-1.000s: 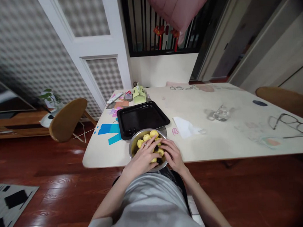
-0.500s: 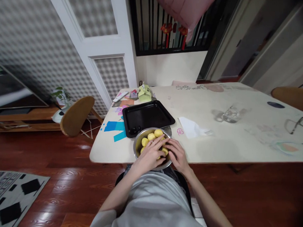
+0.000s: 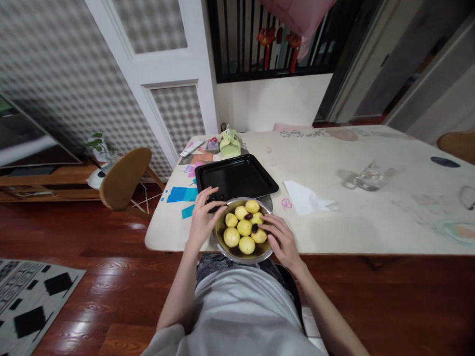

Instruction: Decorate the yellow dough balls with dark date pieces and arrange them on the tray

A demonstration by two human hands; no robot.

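A metal bowl (image 3: 225, 250) sits at the table's near edge, filled with several round yellow balls (image 3: 244, 227) and a few small dark pieces. My left hand (image 3: 202, 219) rests by the bowl's left rim, fingers spread toward the near corner of a black baking tray (image 3: 235, 177), where small dark bits lie. My right hand (image 3: 280, 239) lies on the bowl's right side, its fingertips reaching in beside a dark piece (image 3: 255, 228); whether they pinch it I cannot make out.
On the pale table (image 3: 340, 216) lie a white tissue (image 3: 305, 199), a glass (image 3: 368, 176), blue paper pieces (image 3: 180, 195), a green toy (image 3: 229, 143) and glasses at the right edge. A wooden chair (image 3: 124, 177) stands to the left over red wooden flooring.
My left hand came out of the bowl and moved left toward the tray's corner, uncovering the yellow balls. My right hand stayed at the bowl's right side.
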